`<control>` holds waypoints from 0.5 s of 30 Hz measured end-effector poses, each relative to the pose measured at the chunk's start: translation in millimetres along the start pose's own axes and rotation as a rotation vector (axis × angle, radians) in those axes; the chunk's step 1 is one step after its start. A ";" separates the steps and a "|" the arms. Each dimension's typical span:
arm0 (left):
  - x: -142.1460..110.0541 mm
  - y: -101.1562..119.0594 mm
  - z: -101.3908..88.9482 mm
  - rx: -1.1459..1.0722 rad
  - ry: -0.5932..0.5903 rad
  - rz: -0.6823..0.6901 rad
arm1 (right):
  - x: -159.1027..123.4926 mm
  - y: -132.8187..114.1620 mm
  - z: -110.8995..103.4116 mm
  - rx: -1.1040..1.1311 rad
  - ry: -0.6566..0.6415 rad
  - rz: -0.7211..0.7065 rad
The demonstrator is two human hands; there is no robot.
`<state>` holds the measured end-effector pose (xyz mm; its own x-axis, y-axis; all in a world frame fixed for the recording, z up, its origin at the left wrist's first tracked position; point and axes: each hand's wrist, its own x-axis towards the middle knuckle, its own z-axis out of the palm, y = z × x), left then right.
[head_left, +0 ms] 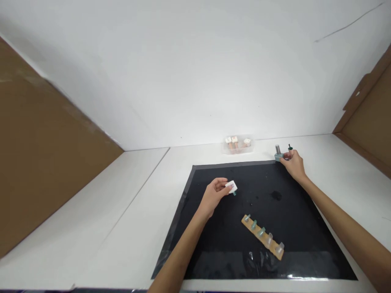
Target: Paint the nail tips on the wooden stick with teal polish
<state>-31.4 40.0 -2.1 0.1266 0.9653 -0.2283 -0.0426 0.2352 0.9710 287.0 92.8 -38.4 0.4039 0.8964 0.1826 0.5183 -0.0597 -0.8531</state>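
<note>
Just right of centre, the left hand [215,193] is clamped on a small white square block [231,186] with a teal peg [234,193], above the black rectangular mat [220,236]. Farther right, the right hand [295,163] touches a pale-blue block [278,157] bearing a silver cylinder [277,149]; whether it grips, I cannot tell.

L hand [214,195] & R hand [294,165], both bare, w/ 2 slim uncovered forearms [185,252]

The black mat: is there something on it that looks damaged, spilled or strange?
Two things on the black mat look odd. The clear film along its near edge is wrinkled, and a darker patch breaks its surface toward the right. Whether that is a spill, I cannot tell.
</note>
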 end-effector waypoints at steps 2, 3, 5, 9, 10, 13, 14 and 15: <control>-0.1 -0.3 -0.8 -0.005 -0.006 0.003 | -6.3 -8.0 3.5 0.046 -0.103 -0.018; -0.1 -0.7 -1.0 -0.008 -0.009 0.004 | -10.8 -13.4 6.7 0.071 -0.178 -0.024; -0.2 -2.0 -1.2 -0.011 -0.021 0.007 | -22.2 -26.0 15.8 0.124 -0.370 -0.034; -1.5 -4.2 -2.2 -0.004 -0.060 0.012 | -47.6 -50.9 39.0 0.211 -0.747 -0.039; -2.0 -4.5 -2.8 0.001 -0.072 0.013 | -52.5 -55.7 44.3 0.224 -0.814 -0.041; -2.9 -4.6 -5.2 0.024 -0.102 0.025 | -60.8 -65.8 56.2 0.237 -0.958 -0.041; -3.0 -4.6 -6.0 0.035 -0.109 0.030 | -61.5 -68.0 58.8 0.234 -0.991 -0.041; -2.9 -4.6 -6.9 0.047 -0.114 0.037 | -61.6 -69.8 60.7 0.229 -1.019 -0.042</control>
<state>-38.4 36.8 -6.4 0.2380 0.9533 -0.1857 -0.0026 0.1918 0.9814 180.2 68.5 -19.8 -0.4938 0.8478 -0.1932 0.3186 -0.0303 -0.9474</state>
